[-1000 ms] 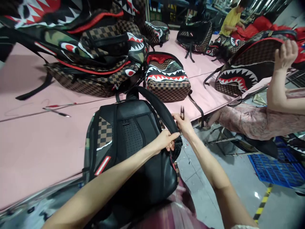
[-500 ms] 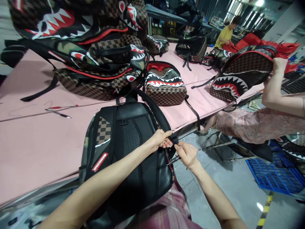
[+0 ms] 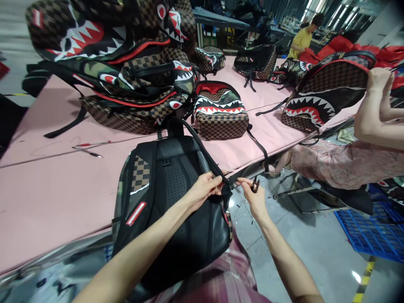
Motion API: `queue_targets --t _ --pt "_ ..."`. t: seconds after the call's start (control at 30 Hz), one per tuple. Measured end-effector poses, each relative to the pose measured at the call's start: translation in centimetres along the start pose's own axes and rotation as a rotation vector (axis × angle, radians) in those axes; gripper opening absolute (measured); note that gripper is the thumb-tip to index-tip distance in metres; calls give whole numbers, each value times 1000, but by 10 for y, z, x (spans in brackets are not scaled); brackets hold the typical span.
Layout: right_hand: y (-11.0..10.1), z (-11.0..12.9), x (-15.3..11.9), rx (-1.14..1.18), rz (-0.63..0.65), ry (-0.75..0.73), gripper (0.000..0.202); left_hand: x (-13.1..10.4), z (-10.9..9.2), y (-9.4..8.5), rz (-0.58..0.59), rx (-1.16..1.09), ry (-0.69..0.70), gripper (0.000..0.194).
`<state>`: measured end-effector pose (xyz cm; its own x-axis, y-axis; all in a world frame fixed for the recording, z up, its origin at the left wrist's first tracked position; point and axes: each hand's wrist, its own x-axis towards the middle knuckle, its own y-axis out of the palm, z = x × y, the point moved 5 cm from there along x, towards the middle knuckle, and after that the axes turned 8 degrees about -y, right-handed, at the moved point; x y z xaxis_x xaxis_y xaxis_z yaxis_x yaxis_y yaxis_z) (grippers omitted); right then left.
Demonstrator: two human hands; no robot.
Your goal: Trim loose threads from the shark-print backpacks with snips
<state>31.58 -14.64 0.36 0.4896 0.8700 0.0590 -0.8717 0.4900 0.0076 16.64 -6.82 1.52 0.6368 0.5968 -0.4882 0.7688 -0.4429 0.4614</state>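
Note:
A black backpack (image 3: 176, 202) with checkered side panels leans against the table edge in front of me, its back panel facing up. My left hand (image 3: 206, 187) is closed on the lower part of its black shoulder strap (image 3: 208, 158), at the right side of the bag. Just right of the strap end is my right hand (image 3: 254, 198), with small dark thread snips (image 3: 255, 184) held in it and their blades pointing up. Its thumb and index finger come together close to the strap; whether a thread is between them I cannot tell.
Shark-mouth backpacks (image 3: 132, 80) are piled at the back left of the pink table (image 3: 47, 202). A smaller one (image 3: 221, 113) stands beside the pile. Pens (image 3: 88, 151) lie at left. At right, a co-worker's arm (image 3: 375, 113) holds another bag; a blue crate (image 3: 372, 231) sits on the floor.
My right hand has moved slightly right, away from the strap, and the snips have turned from pointing left to pointing up. My left hand keeps hold of the strap.

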Motion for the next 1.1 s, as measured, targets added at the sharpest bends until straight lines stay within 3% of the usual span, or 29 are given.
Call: queue_targets --t 0.1,0.2,0.27,0.37,0.47,0.6,0.7,0.8,0.93,1.1 --pt "18 12 1 37 120 -96 11 -16 0 4 0 -55 10 56" --pt "28 23 -6 40 213 -141 15 -28 0 6 -13 -12 14 56" --pt "32 30 -12 30 227 -193 18 -32 0 6 -35 18 34 56" --pt "34 36 -16 24 176 -262 4 -32 0 6 -41 44 48 59" --pt "19 33 -12 130 40 -178 14 -30 2 8 -14 54 39 59" --pt "-30 28 -3 246 -233 -97 24 -33 2 10 47 29 47 53" --pt "-45 25 -4 3 -160 -26 24 -35 2 9 66 -13 32 49" --pt "-31 20 -12 -121 -16 32 23 -37 -4 3 -7 -31 89 46" --pt "2 28 -19 -140 118 -97 26 -37 -11 -11 -82 -93 164 36" --pt "40 28 -24 -96 308 -193 20 -36 -8 -18 -66 -178 148 31"
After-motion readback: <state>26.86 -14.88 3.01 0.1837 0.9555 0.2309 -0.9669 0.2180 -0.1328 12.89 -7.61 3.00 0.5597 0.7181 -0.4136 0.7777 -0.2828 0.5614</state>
